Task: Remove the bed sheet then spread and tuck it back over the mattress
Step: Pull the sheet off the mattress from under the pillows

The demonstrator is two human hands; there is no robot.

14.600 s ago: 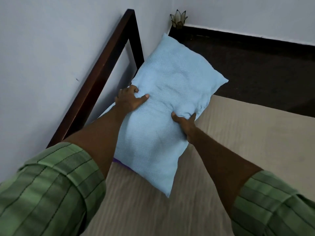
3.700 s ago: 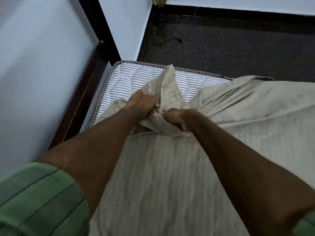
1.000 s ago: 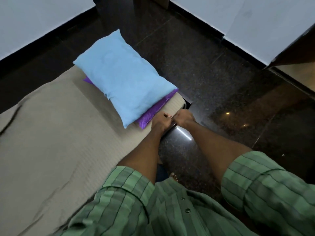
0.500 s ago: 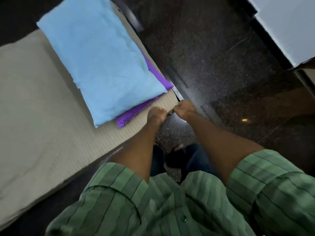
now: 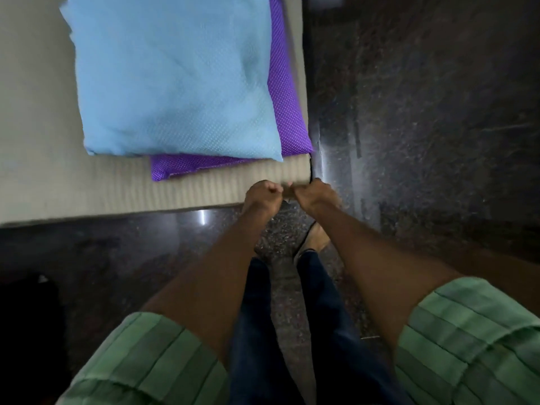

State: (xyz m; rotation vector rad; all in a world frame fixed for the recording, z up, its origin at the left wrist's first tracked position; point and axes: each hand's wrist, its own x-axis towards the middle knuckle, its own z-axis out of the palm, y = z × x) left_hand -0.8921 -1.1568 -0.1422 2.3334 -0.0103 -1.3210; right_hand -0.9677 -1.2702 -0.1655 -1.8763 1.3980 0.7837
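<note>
In the head view, a bed is seen from above, its corner lying near the middle of the picture. The sheet point(image 5: 122, 185), beige and ribbed, is spread over the mattress and hangs down the near side at that corner. The left hand point(image 5: 262, 197) and the right hand point(image 5: 315, 194) are held side by side, almost touching, at the sheet's lower edge just by the corner. Both sets of fingers are curled tight into fists, and the sheet's edge is gripped in them; a small bit of fabric is seen between the two hands. A blue pillow point(image 5: 175, 77) is laid on the sheet close to the corner, and a purple pillow point(image 5: 287, 112) is stacked beneath it, showing along the blue one's right and near edges. Dark speckled floor point(image 5: 423, 112) is seen to the right of the bed and in front of it, with a bright reflection beside the corner. Green striped sleeves point(image 5: 152, 363), rolled above the forearms, dark trousers point(image 5: 257, 331) and a bare foot point(image 5: 317, 238) on the floor are seen below the hands.
</note>
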